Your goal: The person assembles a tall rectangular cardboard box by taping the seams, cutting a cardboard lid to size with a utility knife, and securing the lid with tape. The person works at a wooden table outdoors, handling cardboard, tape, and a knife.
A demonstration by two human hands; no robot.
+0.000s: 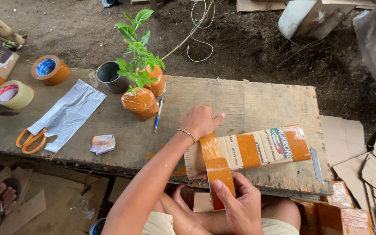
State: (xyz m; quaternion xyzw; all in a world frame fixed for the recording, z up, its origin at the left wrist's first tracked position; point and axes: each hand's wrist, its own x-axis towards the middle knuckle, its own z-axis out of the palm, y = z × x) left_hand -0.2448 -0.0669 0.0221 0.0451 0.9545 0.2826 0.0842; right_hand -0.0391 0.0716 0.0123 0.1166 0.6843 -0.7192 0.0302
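Note:
A long cardboard box [257,150] banded with brown tape lies on the wooden bench [266,104] near its front edge. My left hand [201,121] presses down on the box's left end, over a strip of brown tape [216,167]. That strip runs down from the box to my right hand [238,204], which grips the tape's lower part below the bench edge. Whether a roll is in that hand is hidden.
Two small plants [141,82] with roots wrapped in brown tape stand mid-bench beside a metal cup [110,76] and a blue pen [158,115]. Orange scissors [30,139], a grey plastic bag [68,113] and two tape rolls [48,68] lie left. Cardboard scraps [362,161] cover the ground right.

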